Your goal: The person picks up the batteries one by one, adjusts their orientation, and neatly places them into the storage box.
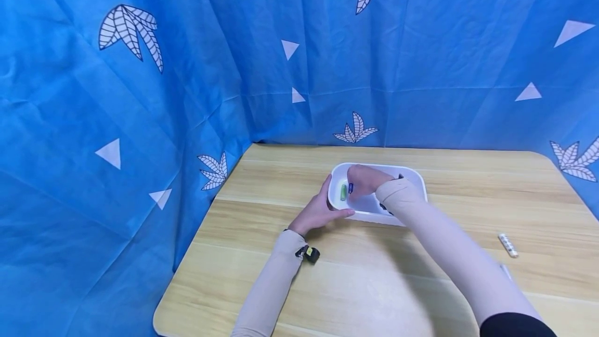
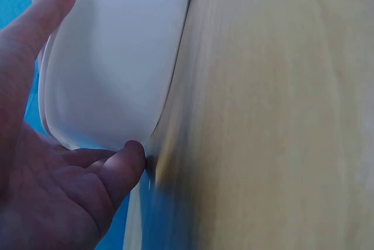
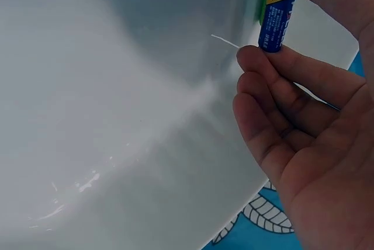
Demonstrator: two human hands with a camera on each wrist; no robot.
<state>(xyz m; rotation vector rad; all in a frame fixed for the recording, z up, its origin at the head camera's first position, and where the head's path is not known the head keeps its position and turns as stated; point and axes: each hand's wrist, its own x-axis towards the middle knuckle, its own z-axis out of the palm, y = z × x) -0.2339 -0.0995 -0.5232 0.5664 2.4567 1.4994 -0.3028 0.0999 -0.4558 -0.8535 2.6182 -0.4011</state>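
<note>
A white rectangular tub point(image 1: 374, 217) sits on the wooden table. My left hand point(image 1: 320, 213) holds the tub's left end, its thumb along the near rim and its fingers round the end wall. Inside the tub, my right hand point(image 1: 366, 181) pinches a blue and yellow battery point(image 3: 276, 25) between thumb and fingers. The battery is near the tub's left end. Close beside it lies a green battery point(image 1: 343, 192), mostly hidden in the right wrist view. My right hand and sleeve cover much of the tub's inside in the head view.
On the table point(image 1: 472, 191) to the right lies a pale cylinder with dark markings point(image 1: 508, 245). Nearer me, a whitish object point(image 1: 506, 272) is partly hidden by my right sleeve. A blue patterned curtain point(image 1: 337, 66) hangs behind the table and on its left.
</note>
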